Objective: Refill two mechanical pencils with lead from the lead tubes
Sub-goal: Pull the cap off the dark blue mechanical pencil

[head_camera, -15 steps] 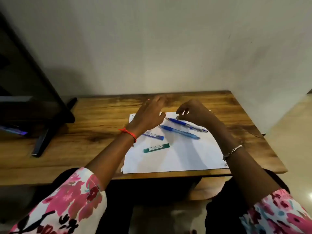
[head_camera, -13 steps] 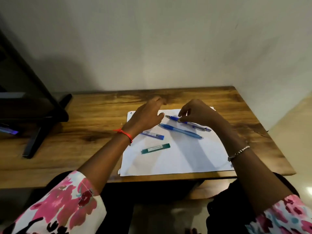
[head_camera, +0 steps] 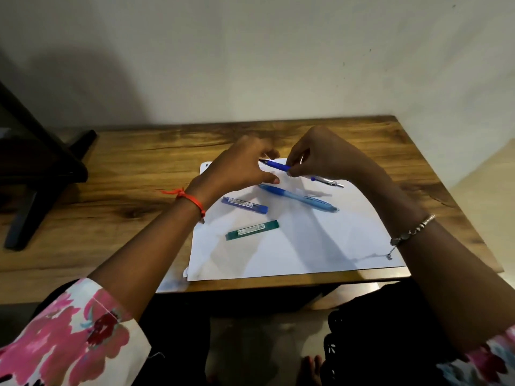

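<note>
My right hand pinches a dark blue mechanical pencil a little above the white paper, its metal end pointing right. Beside the pencil's left tip hovers my left hand, fingers loosely curled; I cannot tell whether it touches the pencil. A light blue mechanical pencil lies slanted on the paper below them. A purple lead tube and a green lead tube lie on the paper nearer me.
The paper rests on a wooden table against a pale wall. A dark stand occupies the table's left end. The table's right edge drops to the floor.
My right hand has lifted the dark blue pencil off the paper. My left hand has come in closer to the pencil's tip.
</note>
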{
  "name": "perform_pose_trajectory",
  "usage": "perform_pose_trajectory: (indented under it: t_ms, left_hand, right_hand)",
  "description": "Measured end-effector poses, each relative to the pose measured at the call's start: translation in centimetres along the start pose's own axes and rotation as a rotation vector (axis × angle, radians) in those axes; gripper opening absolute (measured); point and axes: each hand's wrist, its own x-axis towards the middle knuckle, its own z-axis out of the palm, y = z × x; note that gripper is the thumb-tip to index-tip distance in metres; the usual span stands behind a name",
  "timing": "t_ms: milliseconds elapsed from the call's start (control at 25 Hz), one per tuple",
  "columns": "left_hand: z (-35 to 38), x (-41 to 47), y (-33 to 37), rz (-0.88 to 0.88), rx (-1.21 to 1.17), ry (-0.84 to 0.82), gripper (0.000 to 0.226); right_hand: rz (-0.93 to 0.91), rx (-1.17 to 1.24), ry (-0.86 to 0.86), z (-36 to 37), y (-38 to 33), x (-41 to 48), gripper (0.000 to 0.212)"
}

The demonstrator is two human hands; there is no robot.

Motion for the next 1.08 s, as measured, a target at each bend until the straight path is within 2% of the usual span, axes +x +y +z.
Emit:
perform_pose_trajectory:
  t_ms: [160, 280, 440, 640, 800, 1080]
  left_hand:
    - [-0.6, -0.3, 0.6, 0.061, -0.029, 0.049, 0.021]
    - [-2.3, -0.7, -0.4, -0.012, -0.09, 0.072, 0.016]
    - [-3.4, -1.3, -1.7, -0.124, -0.128, 0.009, 0.013]
    - [-2.6, -1.3, -0.1, -0.143, -0.471, -0.072, 0.007]
    - [-2.3, -1.5, 1.2, -0.214, -0.832, -0.106, 0.009]
    - [-2.5, -2.0, 2.2, -0.346, -1.067, -0.201, 0.016]
  right_hand:
    - [-0.012, 0.233, -0.012, -0.6, -0.9, -0.8, 0.013]
    - [0.052, 0.428, -0.035, -1.4, 0.1, -1.3, 0.016]
    - [0.052, 0.642, 0.035, -2.0, 1.3, -1.6, 0.017]
    - [0.029, 0.836, 0.068, -1.7, 1.0, -1.3, 0.012]
    - [0.023, 1.059, 0.179, -1.2, 0.6, -0.9, 0.01]
    - [0.13, 1.245, 0.266, -0.1, 0.2, -0.3, 0.013]
